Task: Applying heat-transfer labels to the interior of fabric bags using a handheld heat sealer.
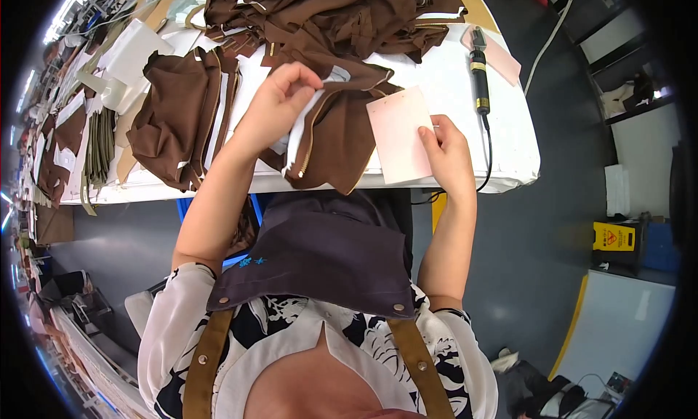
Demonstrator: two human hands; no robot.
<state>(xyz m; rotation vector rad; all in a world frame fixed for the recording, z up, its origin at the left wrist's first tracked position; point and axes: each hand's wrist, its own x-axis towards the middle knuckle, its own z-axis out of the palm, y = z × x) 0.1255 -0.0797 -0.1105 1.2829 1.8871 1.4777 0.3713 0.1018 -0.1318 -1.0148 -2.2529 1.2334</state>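
My left hand point(286, 100) is over a brown fabric piece point(341, 141) with a brass zipper point(311, 141), its thumb and forefinger pinched together at the upper end of the white strip beside the zipper. My right hand point(450, 146) grips a pale pink rectangular card point(401, 135) by its right edge, with the card's upper left corner close to the brown fabric. Left of my left forearm lies another brown zippered piece point(174, 102). A heap of brown fabric pieces point(327, 15) covers the far part of the white-topped table point(512, 151).
A black corded handheld tool point(480, 81) lies at the right, partly on another pink card point(499, 56). At the left are a white plastic bottle point(106, 89) and folded olive fabric strips point(100, 146). A blue bin point(253, 222) stands below the table's front edge.
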